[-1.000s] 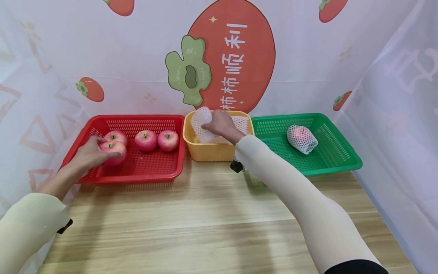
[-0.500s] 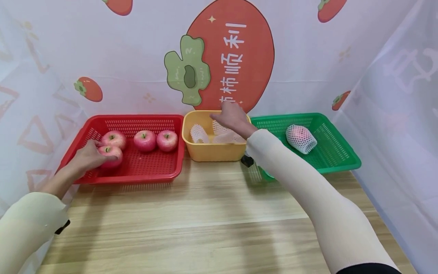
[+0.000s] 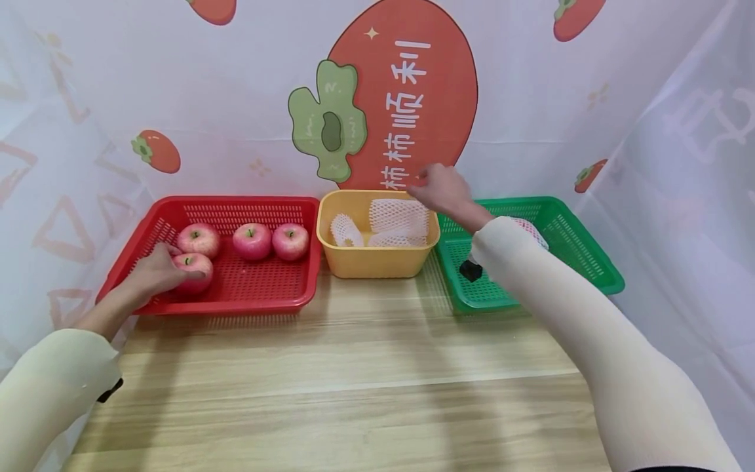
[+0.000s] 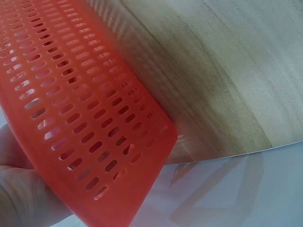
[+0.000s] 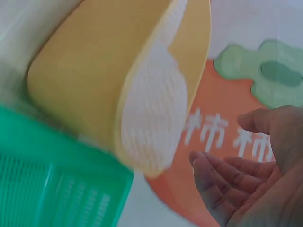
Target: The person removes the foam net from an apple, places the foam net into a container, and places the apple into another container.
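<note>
Inside the red basket (image 3: 253, 285), my left hand (image 3: 154, 270) grips the front-left apple (image 3: 197, 283), thumb along its near side. From the left wrist view, the basket's slotted wall hides that apple and most of the hand. My right hand (image 3: 442, 190) is raised over the right rim of the yellow bin (image 3: 377, 263), holding nothing. Its fingers (image 5: 222, 184) are loosely bent and apart from the thumb in the right wrist view. White foam net sleeves (image 3: 398, 226) lie in the bin, with a smaller rolled one (image 3: 347, 231) at its left.
Three more apples (image 3: 251, 242) sit in the red basket. A green basket (image 3: 610, 285) at the right holds a net-wrapped apple (image 3: 535, 233), partly covered by my right sleeve (image 3: 548, 282). All stand along the back of the wooden table (image 3: 330, 393), against a printed cloth.
My right hand has let go of a foam net sleeve, now down in the yellow bin, and has moved right. My left hand stays on the apple, nearly still.
</note>
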The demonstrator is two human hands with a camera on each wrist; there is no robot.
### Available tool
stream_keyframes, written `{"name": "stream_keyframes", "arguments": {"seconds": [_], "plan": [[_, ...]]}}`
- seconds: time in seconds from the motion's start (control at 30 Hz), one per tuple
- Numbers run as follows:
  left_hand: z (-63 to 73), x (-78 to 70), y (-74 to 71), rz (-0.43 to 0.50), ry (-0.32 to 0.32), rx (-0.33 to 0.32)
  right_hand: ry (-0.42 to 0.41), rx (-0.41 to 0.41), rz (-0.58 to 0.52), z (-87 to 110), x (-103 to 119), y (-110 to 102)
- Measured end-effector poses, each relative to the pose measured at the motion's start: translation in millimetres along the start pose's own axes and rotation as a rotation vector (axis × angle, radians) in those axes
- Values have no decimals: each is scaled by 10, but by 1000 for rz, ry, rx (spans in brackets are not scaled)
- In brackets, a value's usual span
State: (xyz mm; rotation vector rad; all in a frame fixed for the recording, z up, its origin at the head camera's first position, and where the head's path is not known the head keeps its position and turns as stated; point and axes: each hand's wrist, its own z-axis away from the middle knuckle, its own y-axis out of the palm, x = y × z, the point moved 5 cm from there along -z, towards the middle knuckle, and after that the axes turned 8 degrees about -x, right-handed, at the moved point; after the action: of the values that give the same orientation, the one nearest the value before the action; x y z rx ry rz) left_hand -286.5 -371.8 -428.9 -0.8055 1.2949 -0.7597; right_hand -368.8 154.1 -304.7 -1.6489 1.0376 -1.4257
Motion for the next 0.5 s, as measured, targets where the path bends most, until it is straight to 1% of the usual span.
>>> {"name": "stream_keyframes", "arguments": {"seconds": [0.17, 0.33, 0.43, 0.5], "plan": [[30, -3, -7, -6, -15, 21, 33, 13, 47, -49, -335, -180], [31, -25, -1, -33, -29, 37, 105, 71, 116, -97, -740, -318], [23, -29, 11, -42, -33, 47, 120, 112, 136, -94, -948, -388], [23, -28, 14, -45, -36, 54, 115, 136, 141, -73, -1062, -437]]}}
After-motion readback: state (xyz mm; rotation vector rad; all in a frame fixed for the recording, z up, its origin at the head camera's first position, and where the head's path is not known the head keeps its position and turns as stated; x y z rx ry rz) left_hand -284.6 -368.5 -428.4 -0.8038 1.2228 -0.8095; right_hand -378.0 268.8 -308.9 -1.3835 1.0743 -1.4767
